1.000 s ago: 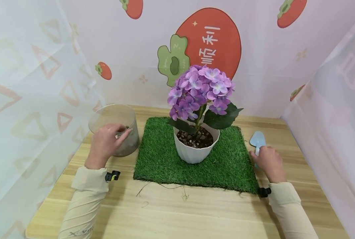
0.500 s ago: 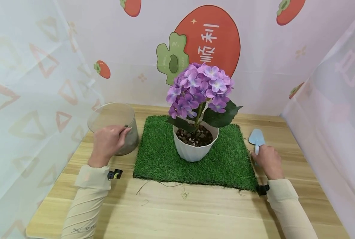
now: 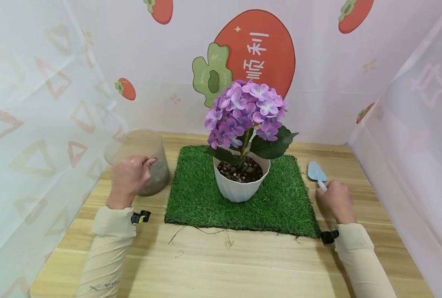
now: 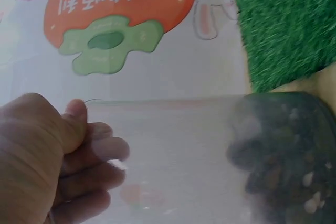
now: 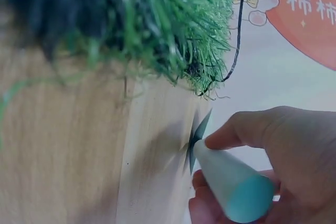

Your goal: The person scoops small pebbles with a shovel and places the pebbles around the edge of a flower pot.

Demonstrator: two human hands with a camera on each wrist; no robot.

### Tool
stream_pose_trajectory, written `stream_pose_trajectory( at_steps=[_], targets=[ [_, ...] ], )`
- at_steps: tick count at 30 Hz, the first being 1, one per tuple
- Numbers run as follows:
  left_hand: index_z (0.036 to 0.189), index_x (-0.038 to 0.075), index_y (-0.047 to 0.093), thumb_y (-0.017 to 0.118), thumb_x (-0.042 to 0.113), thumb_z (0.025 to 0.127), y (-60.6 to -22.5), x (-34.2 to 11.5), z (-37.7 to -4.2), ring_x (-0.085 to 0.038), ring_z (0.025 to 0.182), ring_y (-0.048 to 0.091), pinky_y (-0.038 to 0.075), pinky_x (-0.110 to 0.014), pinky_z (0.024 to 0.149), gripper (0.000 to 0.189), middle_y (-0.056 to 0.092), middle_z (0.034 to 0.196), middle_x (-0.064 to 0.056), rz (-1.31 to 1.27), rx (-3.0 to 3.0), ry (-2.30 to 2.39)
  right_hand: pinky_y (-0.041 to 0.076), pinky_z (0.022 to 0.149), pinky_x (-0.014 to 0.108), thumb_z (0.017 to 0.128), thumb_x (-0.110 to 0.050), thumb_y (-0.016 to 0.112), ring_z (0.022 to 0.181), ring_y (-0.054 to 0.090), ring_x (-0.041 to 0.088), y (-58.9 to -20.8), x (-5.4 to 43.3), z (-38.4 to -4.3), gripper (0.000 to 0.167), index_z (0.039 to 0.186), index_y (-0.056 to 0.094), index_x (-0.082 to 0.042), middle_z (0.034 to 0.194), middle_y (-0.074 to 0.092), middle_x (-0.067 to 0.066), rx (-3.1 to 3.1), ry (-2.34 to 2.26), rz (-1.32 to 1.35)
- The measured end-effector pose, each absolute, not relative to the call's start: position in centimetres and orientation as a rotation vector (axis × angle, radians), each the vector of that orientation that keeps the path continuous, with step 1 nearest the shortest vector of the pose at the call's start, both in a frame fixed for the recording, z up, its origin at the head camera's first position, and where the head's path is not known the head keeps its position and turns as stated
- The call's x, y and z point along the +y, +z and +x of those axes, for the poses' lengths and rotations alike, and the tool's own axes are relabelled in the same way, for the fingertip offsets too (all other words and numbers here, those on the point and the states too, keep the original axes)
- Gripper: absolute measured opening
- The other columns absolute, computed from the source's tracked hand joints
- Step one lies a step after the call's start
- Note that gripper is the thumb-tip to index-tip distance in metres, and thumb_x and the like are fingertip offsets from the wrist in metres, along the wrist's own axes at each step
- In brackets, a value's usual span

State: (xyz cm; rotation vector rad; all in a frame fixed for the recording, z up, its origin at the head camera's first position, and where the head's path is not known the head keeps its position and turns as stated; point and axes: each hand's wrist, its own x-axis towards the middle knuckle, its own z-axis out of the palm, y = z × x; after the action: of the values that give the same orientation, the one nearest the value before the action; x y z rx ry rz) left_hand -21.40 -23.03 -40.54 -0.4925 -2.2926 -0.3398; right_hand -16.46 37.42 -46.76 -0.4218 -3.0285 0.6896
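The left hand (image 3: pixel 128 178) has closed to pinch the jar (image 3: pixel 159 176) by its rim, left of the mat (image 3: pixel 191 209), while right of it the right hand (image 3: pixel 336 200) grips the trowel (image 3: pixel 316 171), newly angled leftward, so both are held.

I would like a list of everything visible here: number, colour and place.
Table: one, pale wood, across the bottom
Mat: one, green, on the table
Pot: one, white, on the mat
Soil: some, dark, in the pot
Flower: one, purple, green leaves, in the pot
Container: one, clear, left of the mat
Stones: several, mostly dark, in the container
Trowel: one, light blue, right of the mat
Threads: several, dark or greenish, near the mat
Backdrop: three sides, whitish, printed, behind and beside the table
Sleeves: two, beige, left and right front
Wrist devices: two, black, by the sleeves
Left hand: one, bare, gripping the container
Right hand: one, bare, holding the trowel
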Motion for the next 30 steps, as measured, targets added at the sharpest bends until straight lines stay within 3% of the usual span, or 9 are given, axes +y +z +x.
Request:
stream_pose_trajectory(
  at_steps=[5, 8, 13, 16, 23, 30],
  targets=[
    [0.077, -0.002, 0.075, 0.079, 0.014, 0.093, -39.4, -24.1, -21.6, -0.015, 0.038, 0.036, 0.039, -0.037, 0.033, 0.023, 0.062, 0.052, -0.015, -0.445, -2.351, -0.346, 0.044, 0.046, 0.033, 0.100, -0.035, 0.058, 0.061, 0.056, 0.026, -46.9, 37.6, -16.6, 0.043, 0.098, 0.068, 0.007, 0.083, 0.066, 0.022, -2.964, 0.765, -0.507],
    [0.079, -0.001, 0.076, 0.078, 0.016, 0.095, -38.8, -24.5, -21.7, -0.022, 0.038, 0.047, 0.047, -0.046, 0.036, 0.024, 0.069, 0.060, -0.019, -0.430, -2.373, -0.356, 0.044, 0.046, 0.032, 0.101, -0.036, 0.059, 0.061, 0.056, 0.025, -47.1, 37.7, -16.8, 0.045, 0.103, 0.070, 0.008, 0.084, 0.066, 0.022, -2.931, 0.776, -0.527],
    [0.081, -0.001, 0.078, 0.075, 0.015, 0.098, -37.7, -24.7, -22.0, -0.037, 0.046, 0.062, 0.053, -0.057, 0.043, 0.023, 0.074, 0.067, -0.020, -0.426, -2.383, -0.359, 0.041, 0.048, 0.033, 0.099, -0.029, 0.058, 0.062, 0.056, 0.029, -47.6, 37.9, -16.9, 0.042, 0.100, 0.073, 0.010, 0.082, 0.067, 0.026, -2.865, 0.741, -0.536],
    [0.082, -0.001, 0.078, 0.071, 0.010, 0.098, -36.9, -24.9, -22.1, -0.039, 0.050, 0.065, 0.054, -0.058, 0.046, 0.020, 0.075, 0.070, -0.020, -0.425, -2.385, -0.366, 0.041, 0.049, 0.033, 0.100, -0.028, 0.059, 0.064, 0.058, 0.032, -48.0, 38.0, -16.9, 0.043, 0.100, 0.073, 0.012, 0.082, 0.068, 0.029, -2.816, 0.708, -0.526],
    [0.084, 0.002, 0.080, 0.071, 0.007, 0.096, -35.9, -25.0, -21.4, -0.033, 0.052, 0.067, 0.054, -0.054, 0.049, 0.016, 0.076, 0.068, -0.014, -0.464, -2.392, -0.432, 0.045, 0.050, 0.037, 0.101, -0.028, 0.065, 0.067, 0.063, 0.040, -48.2, 38.2, -17.4, 0.042, 0.099, 0.075, 0.014, 0.089, 0.071, 0.035, -2.676, 0.694, -0.523],
    [0.084, 0.004, 0.080, 0.071, 0.002, 0.095, -34.8, -24.4, -19.9, -0.027, 0.056, 0.070, 0.053, -0.049, 0.050, 0.014, 0.077, 0.068, -0.009, -0.543, -2.333, -0.495, 0.052, 0.062, 0.048, 0.100, -0.028, 0.067, 0.077, 0.065, 0.045, -47.5, 38.3, -17.5, 0.043, 0.106, 0.075, 0.013, 0.097, 0.072, 0.037, -2.678, 0.695, -0.518]
  ],
)
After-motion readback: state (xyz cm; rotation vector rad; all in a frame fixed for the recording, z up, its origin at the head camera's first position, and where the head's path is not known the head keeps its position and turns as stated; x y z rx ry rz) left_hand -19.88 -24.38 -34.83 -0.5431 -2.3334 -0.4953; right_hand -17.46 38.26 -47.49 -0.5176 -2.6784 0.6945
